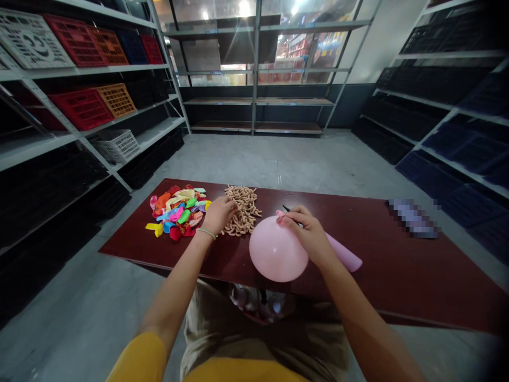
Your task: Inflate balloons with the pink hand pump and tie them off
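Note:
An inflated pink balloon (278, 249) lies on the dark red table top (397, 265), just in front of me. My right hand (306, 233) is shut on the balloon's knotted or pinched neck (280, 215), and a thin black stick or pen (286, 208) shows between its fingers. A pink tube (345, 253), possibly a hand pump, lies under that wrist. My left hand (218, 215) rests curled at the edge of a heap of tan twisted pieces (242, 209). Whether it holds any is hidden. To its left lies a pile of deflated multicoloured balloons (177, 212).
A pixelated, unreadable flat object (413, 217) lies at the table's right end. Metal shelves with red, orange and white plastic crates (81, 109) stand at the left, dark crates fill the right shelves, and a concrete floor surrounds the table.

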A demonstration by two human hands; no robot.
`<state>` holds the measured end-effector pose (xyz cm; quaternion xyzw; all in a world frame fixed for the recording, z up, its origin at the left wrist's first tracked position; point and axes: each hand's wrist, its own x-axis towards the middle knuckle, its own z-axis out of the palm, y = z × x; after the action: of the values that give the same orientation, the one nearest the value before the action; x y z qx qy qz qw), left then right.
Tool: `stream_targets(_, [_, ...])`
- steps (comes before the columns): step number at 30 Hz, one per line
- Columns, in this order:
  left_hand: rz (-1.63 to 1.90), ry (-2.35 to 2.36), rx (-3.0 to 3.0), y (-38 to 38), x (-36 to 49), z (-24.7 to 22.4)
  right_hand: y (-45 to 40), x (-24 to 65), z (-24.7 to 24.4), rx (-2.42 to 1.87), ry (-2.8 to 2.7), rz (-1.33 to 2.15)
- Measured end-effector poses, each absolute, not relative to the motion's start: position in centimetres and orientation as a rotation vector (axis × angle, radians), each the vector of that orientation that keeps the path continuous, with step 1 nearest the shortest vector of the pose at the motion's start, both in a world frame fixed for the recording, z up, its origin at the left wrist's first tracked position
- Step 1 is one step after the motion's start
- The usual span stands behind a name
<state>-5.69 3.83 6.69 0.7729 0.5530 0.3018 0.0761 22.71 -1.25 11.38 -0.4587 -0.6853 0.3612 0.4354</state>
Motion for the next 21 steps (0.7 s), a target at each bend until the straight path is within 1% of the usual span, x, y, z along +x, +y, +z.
stream_targets(3, [1.242,1.597,1.902,3.8,-5.6,8.5,-1.3,22.6,11.2,-1.115,-1.587,1.082])
stream_targets(4, [1.307,1.53,1.736,3.7,-5.5,9.3,-1.2,22.6,11.1,-1.096,-1.547,1.138])
stream_targets(7, [1.315,1.193,1.31,3.1,-4.8,11.4,-1.0,22.2,10.7,-1.008,-1.45,1.28])
stream_targets(9, [1.291,1.033,1.139,2.4,-4.0,12.5,-0.9,21.9,10.4,-0.966,-1.416,1.335])
stream_targets(15, [1.202,0.915,1.021,0.1,-1.1,14.3,-1.4,20.9,10.9,-0.824,-1.364,1.458])
stream_targets(21, [1.293,0.786,1.022,-0.2,-1.0,16.3,-1.6,20.9,11.7,-0.749,-1.301,1.624])
